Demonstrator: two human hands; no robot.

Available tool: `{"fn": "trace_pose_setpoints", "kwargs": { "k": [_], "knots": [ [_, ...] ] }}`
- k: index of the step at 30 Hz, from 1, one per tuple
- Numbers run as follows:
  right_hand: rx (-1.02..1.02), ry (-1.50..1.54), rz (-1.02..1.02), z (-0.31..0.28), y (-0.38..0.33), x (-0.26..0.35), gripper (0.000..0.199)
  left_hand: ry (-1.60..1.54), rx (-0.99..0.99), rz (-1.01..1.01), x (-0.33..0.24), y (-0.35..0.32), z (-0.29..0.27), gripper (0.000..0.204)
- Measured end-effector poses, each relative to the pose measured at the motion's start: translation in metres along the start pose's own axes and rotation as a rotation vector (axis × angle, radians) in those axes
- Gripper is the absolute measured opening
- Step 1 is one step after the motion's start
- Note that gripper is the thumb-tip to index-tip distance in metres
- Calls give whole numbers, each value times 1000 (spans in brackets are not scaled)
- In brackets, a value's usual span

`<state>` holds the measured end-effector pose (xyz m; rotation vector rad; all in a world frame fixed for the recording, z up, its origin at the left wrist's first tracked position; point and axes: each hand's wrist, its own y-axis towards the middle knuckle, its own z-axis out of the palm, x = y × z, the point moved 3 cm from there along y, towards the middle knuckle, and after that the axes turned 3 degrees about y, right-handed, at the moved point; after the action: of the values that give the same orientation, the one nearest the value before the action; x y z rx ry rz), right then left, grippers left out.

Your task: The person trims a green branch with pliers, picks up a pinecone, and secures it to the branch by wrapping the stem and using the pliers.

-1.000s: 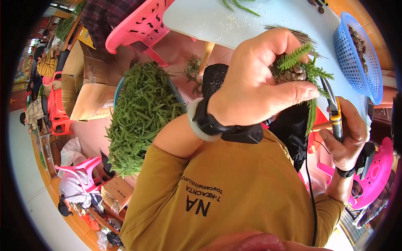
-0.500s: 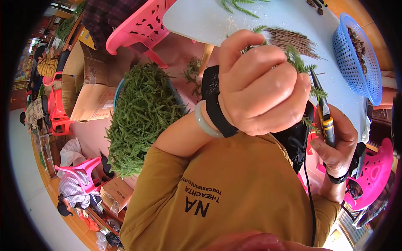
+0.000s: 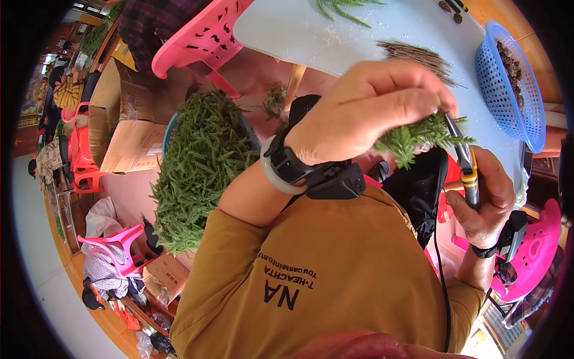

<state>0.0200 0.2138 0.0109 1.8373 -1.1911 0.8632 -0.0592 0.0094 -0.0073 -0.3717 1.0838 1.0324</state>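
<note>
My left hand is raised in front of my chest, its fingers closed round a bunch of green pine sprigs whose needles fan out below the palm. In my right hand are pliers with yellow and grey handles. The dark jaws point up at the right side of the bunch, close to my left fingertips. Whether they grip anything there is hidden by needles and fingers. A black strap and a pale bangle circle my left wrist.
A light-blue table carries a pile of thin brown stems, loose green sprigs and a blue basket of brown bits. On the floor to the left stands a tub heaped with green sprigs, beside a cardboard box and a pink chair.
My left hand has rolled over, from knuckles facing me to its thumb side showing, and the sprigs swung below it. The pliers have barely moved, shifting slightly right.
</note>
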Motion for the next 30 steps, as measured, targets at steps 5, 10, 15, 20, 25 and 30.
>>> {"fn": "trace_pose_setpoints", "kwargs": {
  "k": [5,10,15,20,25,30],
  "knots": [
    [-21,-74,-50,1,1,4,53,137,147,88,-4,-3,-2,20],
    [5,-150,-122,2,3,6,54,231,182,-5,-9,-6,-6,28],
    [-36,-225,-42,6,3,13,53,275,156,-90,-19,-9,-7,23],
    [-85,-185,32,11,2,7,51,628,-29,347,-14,-7,-6,15],
    [-146,-28,86,16,-7,3,51,700,-94,467,-19,-11,-1,14],
    [-81,-43,26,14,-7,-5,51,433,-66,107,-13,-11,-1,17]
  ]
}}
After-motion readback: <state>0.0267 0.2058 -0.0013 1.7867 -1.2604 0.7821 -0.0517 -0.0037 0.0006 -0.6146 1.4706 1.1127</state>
